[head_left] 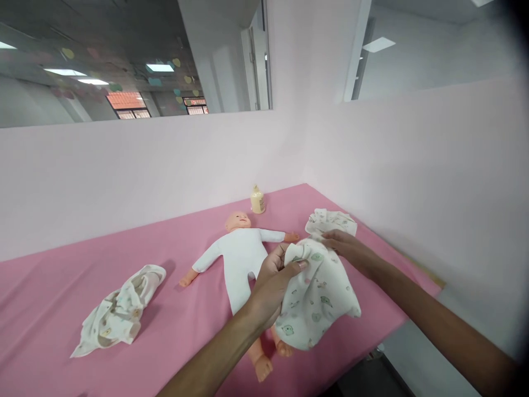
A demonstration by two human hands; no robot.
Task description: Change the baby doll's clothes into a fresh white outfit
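Note:
A baby doll (pixel 242 256) in a white bodysuit lies on its back on the pink table (pixel 53 298), head toward the wall. My left hand (pixel 273 284) is closed on the top edge of a printed white baby garment (pixel 316 300), held just above the doll's legs. My right hand (pixel 351 251) grips the same garment at its far right edge. The garment hangs down and hides part of the doll's right leg.
A second crumpled printed garment (pixel 119 311) lies at the left of the table. Another bunched cloth (pixel 330 221) sits behind my right hand. A small cream bottle (pixel 257 199) stands by the wall. The table's right edge (pixel 413 264) drops off near my right arm.

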